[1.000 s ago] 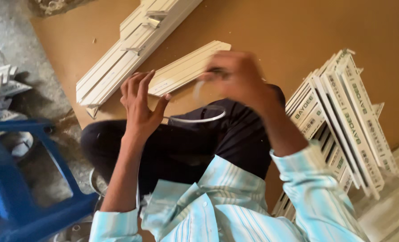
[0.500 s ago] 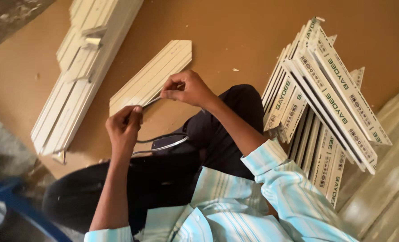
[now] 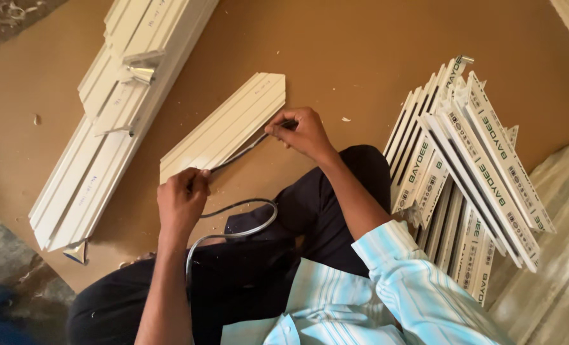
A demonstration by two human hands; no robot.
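Brown board (image 3: 361, 57) covers the floor under everything. At the far left a pile of long white profile lengths (image 3: 115, 121) runs from near left to far middle, with small metal corner pieces (image 3: 141, 71) lying on top. Right of it lies a short white profile piece (image 3: 224, 126) with mitred ends, set at the same slant. The left hand (image 3: 182, 198) is at the near end of that piece, its fingers curled and pinching a dark rubber gasket strip (image 3: 243, 150). The strip runs taut along the near edge of the piece up to the right hand (image 3: 300, 131), whose thumb and fingertips pinch it at the far end. Slack from the strip loops over the person's dark trousers (image 3: 335, 211), just below the left hand. At the right, a stack of white profile pieces in printed protective film (image 3: 470, 172) lies fanned out beside the person's knee, well apart from both hands.
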